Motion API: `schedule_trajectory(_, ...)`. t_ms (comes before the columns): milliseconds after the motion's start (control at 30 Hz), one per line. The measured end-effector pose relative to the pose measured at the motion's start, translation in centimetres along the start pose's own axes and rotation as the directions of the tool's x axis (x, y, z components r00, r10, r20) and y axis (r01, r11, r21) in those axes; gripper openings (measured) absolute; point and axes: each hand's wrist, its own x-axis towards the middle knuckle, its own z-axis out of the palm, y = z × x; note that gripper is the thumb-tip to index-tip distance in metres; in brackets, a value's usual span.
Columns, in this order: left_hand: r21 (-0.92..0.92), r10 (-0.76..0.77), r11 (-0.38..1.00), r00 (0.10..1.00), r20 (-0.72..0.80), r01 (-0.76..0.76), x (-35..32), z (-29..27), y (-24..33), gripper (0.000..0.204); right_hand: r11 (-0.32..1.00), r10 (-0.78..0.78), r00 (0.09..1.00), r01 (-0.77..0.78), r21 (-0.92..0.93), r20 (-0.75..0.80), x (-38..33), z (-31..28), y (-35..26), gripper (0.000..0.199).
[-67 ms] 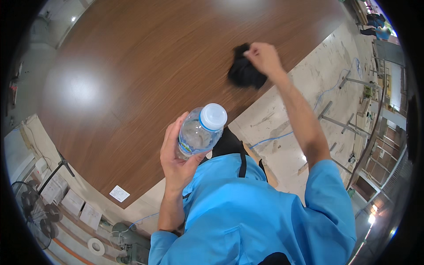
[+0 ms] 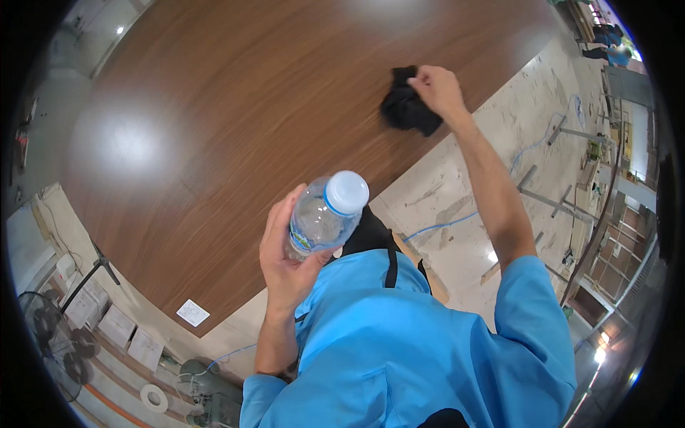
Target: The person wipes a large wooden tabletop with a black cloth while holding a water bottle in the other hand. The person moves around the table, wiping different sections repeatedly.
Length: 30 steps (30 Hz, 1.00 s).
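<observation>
Brown wood-grain tabletop (image 2: 235, 128) fills most of the view w/ a bright glare patch toward its left, and pale scuffed floor (image 2: 464, 207) runs along its near-right edge. My left hand (image 2: 289, 260) is raised close to my chest, fingers curled round a clear plastic water bottle (image 2: 325, 217) w/ a white cap (image 2: 346, 191) and a blue-green label; bottle is tilted, cap end pointing up-right, held above the table's near edge, not resting on anything. My right hand (image 2: 439, 89) is stretched out to the far-right part of the table, closed on a crumpled black cloth (image 2: 407, 110) that's bunched under the fingers and pressed on the wood, near the table's edge. Bottle and cloth are well apart. Blue short-sleeved shirt (image 2: 407, 349) covers the lower frame. Small white paper tag (image 2: 193, 312) sits at the table's near-left corner. Floor fan (image 2: 46, 335) stands at far left, roll of white tape (image 2: 153, 397) lies just below it, and a blue cable (image 2: 446, 225) trails across the floor.
</observation>
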Motion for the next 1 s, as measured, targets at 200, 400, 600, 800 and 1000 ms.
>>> schedule_trajectory(200,-0.005,0.02,1.0,1.0,-0.001,-0.02,0.8,-0.2,-0.4,0.084,0.976,-0.217,0.972,0.218,0.004,0.09,0.6,-0.5,-1.2,0.022)
schedule_trajectory(400,0.052,0.052,0.997,0.998,0.017,-0.053,0.9,-0.3,-0.4,0.083,0.971,-0.182,0.983,0.18,-0.156,0.0,0.9,0.6,-0.8,0.022)
schedule_trajectory(600,0.092,0.076,0.993,0.996,0.046,-0.08,0.9,0.0,-0.3,0.084,0.982,-0.153,0.988,0.152,-0.115,0.008,1.1,0.6,-1.2,0.024)
schedule_trajectory(800,0.077,0.025,0.997,0.998,0.056,-0.029,0.9,0.3,-0.3,0.083,0.98,0.007,0.991,-0.033,-0.194,-0.134,1.7,-0.8,-1.9,0.024)
schedule_trajectory(1000,0.107,0.036,0.993,0.997,0.066,-0.043,0.7,0.2,-0.3,0.083,0.953,-0.175,0.984,0.179,-0.244,0.039,1.4,0.5,-2.1,0.024)
